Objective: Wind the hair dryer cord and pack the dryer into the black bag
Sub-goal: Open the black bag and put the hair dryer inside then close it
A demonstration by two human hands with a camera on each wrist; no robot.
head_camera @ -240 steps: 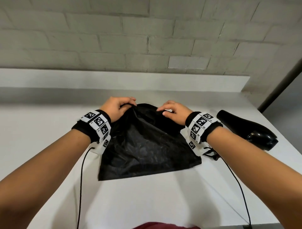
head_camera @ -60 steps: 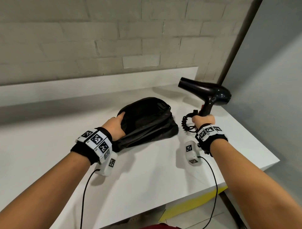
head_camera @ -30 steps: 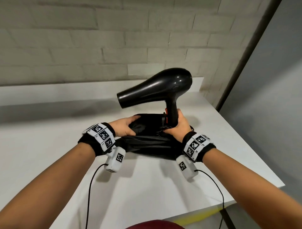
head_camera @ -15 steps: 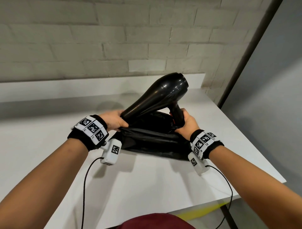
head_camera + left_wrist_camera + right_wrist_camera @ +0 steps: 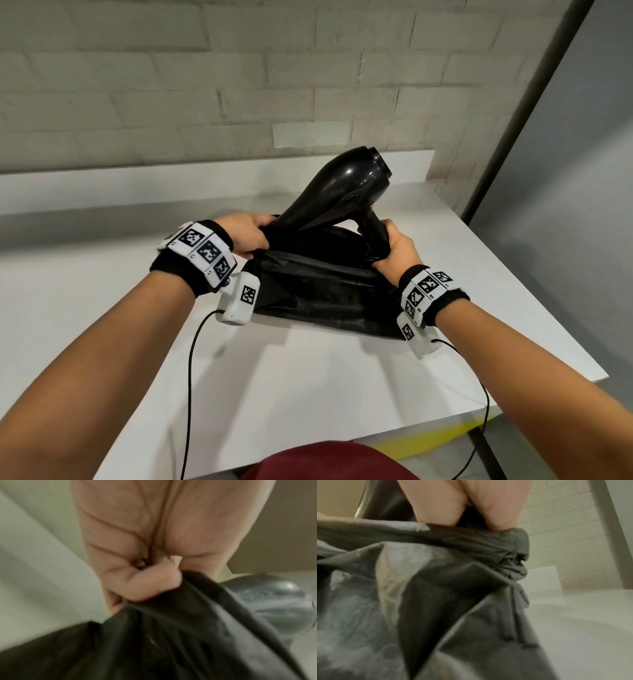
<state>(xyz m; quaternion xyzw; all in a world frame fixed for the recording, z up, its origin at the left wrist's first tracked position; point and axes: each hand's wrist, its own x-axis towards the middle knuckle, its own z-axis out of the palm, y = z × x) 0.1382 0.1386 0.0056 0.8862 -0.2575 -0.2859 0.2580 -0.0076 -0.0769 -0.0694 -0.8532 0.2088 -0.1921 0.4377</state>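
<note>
The black hair dryer (image 5: pixel 346 185) tilts steeply, with its nozzle end down inside the mouth of the black bag (image 5: pixel 322 294) and its rear end up. My right hand (image 5: pixel 394 250) grips the dryer's handle at the bag's right edge. The wound cord is mostly hidden behind that hand. My left hand (image 5: pixel 246 233) pinches the bag's rim on the left and holds the mouth apart. In the left wrist view, fingers (image 5: pixel 149 586) clamp black fabric (image 5: pixel 171 642) beside the dryer's shiny body (image 5: pixel 274 599). The right wrist view is filled with bag fabric (image 5: pixel 453 588) below my palm (image 5: pixel 471 507).
The bag lies on a white table (image 5: pixel 308 383), whose right edge (image 5: pixel 534 294) and front edge are close. A raised white ledge (image 5: pixel 137 185) and a brick wall run along the back. A dark pole (image 5: pixel 520 109) slants at the right. Thin black cables hang from my wrist cameras.
The dryer has tipped further nozzle-down and sunk deeper into the bag's mouth. My left hand has kept the rim, and my right hand has stayed on the handle.
</note>
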